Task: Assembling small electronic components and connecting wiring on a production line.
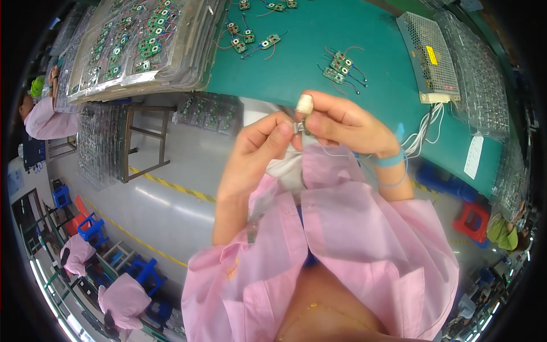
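My two hands meet in front of my chest, at the near edge of the green worktable [376, 34]. A small white connector [298, 126] with white wire is pinched between the thumb and fingers of my left hand [263, 138]. My right hand [348, 124] is closed on a small green circuit board [306, 126], mostly covered by the fingers. A white finger cot [305, 104] covers a fingertip of that hand. Around the right wrist sits a blue wrist strap [390, 161]. Beyond my hands lie small circuit boards [340, 61] with red and dark wires.
Stacked clear trays [196, 62] full of boards stand at the left. A perforated metal power supply [427, 54] with white cables [424, 125] is at the right, beside more clear trays [478, 74]. More boards [269, 41] lie farther back. Co-workers sit around the room.
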The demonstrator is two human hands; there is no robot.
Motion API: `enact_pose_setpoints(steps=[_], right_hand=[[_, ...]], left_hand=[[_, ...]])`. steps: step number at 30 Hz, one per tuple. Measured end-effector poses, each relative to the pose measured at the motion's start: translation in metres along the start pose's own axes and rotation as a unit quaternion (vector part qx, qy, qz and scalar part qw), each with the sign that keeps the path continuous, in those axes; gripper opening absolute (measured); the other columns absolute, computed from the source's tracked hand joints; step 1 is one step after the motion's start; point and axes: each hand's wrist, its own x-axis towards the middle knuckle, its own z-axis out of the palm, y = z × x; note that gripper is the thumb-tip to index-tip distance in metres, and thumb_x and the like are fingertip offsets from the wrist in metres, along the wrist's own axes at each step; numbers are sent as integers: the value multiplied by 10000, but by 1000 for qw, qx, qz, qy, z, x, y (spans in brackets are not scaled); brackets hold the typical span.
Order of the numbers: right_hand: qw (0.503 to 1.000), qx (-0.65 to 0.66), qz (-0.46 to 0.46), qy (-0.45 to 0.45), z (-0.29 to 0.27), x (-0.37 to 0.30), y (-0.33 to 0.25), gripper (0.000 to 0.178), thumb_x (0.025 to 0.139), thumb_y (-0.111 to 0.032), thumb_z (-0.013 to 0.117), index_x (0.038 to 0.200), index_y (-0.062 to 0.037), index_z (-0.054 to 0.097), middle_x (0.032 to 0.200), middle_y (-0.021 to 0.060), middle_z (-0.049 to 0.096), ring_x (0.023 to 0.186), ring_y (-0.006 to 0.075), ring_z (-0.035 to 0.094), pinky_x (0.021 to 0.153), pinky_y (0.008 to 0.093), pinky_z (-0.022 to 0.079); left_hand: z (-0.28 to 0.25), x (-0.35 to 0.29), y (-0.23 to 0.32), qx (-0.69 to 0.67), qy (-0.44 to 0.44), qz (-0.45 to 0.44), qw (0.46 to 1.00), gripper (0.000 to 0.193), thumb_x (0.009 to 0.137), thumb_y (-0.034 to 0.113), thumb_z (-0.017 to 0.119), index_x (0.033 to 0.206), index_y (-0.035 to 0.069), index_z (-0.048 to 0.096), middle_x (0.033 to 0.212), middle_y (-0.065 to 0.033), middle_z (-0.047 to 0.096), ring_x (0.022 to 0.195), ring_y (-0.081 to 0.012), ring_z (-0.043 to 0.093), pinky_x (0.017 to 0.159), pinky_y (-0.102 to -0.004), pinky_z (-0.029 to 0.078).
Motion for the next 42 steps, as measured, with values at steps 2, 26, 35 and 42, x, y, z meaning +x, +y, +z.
enact_pose_setpoints(steps=[2,26,35,42], right_hand=[[999,-49,5,-3,-2,1,-1,187,961,-250,507,961,-67,548,678,-36,496,517,44,356,454,176,301],[989,122,-74,47,17,-28,-6,248,976,-212,434,905,-8,555,597,15,522,475,62,381,457,188,333],[701,-623,-25,347,-113,-15,10,306,961,-308,451,796,-50,433,764,39,609,547,216,548,513,291,447],[758,-569,89,307,-122,-3,8,213,935,-257,493,916,-45,488,791,81,619,697,279,598,625,360,492]], left_hand=[[-2,-1,0,11,-1,-3,1000,227,950,234,497,831,69,598,729,25,539,605,-35,364,558,-147,275],[4,-6,-18,-204,-24,-11,979,236,969,235,472,814,59,494,593,28,395,522,-61,305,487,-193,237],[-17,-3,-36,-93,84,9,992,243,986,214,435,790,76,477,566,57,268,522,-52,247,485,-198,203],[-26,-8,-38,-83,98,-11,992,261,990,220,423,776,79,475,560,61,253,520,-52,242,488,-197,204]])
